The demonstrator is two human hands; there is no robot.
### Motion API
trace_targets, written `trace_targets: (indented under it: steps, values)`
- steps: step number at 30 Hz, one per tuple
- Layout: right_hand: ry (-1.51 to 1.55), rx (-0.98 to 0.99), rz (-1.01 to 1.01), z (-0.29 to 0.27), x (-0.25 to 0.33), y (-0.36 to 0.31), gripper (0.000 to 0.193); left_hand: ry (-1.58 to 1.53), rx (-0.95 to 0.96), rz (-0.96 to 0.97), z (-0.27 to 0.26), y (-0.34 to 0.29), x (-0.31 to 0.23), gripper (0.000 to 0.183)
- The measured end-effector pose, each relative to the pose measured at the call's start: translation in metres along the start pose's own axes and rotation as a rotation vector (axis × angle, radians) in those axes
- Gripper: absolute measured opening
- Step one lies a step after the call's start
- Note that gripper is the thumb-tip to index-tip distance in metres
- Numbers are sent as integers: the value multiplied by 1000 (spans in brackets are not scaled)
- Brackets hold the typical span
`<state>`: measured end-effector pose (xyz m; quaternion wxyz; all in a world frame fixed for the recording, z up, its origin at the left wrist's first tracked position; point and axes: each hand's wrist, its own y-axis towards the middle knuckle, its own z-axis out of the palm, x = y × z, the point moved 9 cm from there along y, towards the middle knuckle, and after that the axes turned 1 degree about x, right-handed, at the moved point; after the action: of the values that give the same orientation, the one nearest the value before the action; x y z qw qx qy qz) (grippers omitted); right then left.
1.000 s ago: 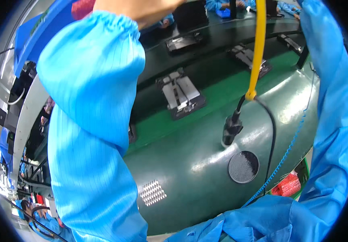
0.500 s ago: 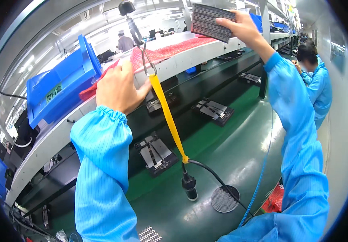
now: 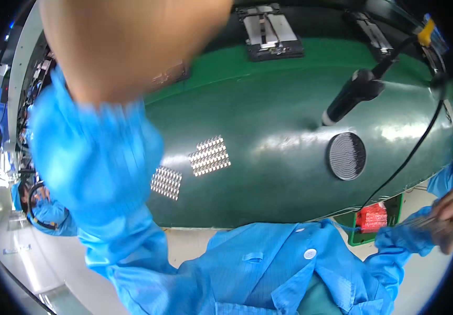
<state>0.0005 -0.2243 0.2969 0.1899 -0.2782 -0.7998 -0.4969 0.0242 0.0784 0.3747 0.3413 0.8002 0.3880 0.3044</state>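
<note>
My left hand (image 3: 132,47), large and smeared by motion, hangs over the far left part of the green work surface (image 3: 268,194); its fingers run out of the picture at the top. At the right edge is my right hand (image 3: 449,215), also blurred and partly cut off, so what it holds, if anything, does not show. Two sheets of small silver pieces, one (image 3: 210,156) and another (image 3: 166,182), lie on the surface to the right of my left sleeve. A black electric screwdriver (image 3: 353,96) hangs above a round ribbed dish (image 3: 347,156).
Flat device assemblies, one (image 3: 269,32) in the middle and another (image 3: 372,34) to its right, lie along the dark far strip. A black cable (image 3: 413,152) curves down at the right. Beneath the near edge stands a green crate (image 3: 362,239) with red wrap (image 3: 372,218). A co-worker (image 3: 53,212) is at left.
The view has swung down from the shelf to the work surface. My right hand has dropped to the right edge; the dark ribbed tray it held is out of view. My left hand has left the shelf.
</note>
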Motion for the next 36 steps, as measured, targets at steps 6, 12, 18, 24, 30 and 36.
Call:
trace_targets:
  steps: [6, 12, 18, 24, 30, 36]
  values:
    - [287, 219, 336, 217, -22, -15, 17, -1398, 215, -952, 67, -213, 2, 42]
    - [696, 359, 802, 344, -109, -63, 15, -1470, 143, -1400, 125, -328, -19, 23]
    - [744, 230, 826, 341, -127, -62, 18, -1398, 67, -1504, 140, -348, -20, 17]
    - [653, 213, 894, 295, -151, -72, 17, -1335, -117, -1619, 141, -379, 9, 18]
    - [213, 445, 922, 272, -156, -81, 22, -1138, -54, -1506, 129, -369, 17, 12]
    - [323, 158, 484, 270, -119, -49, 29, -688, 119, -695, 94, -275, -8, 14]
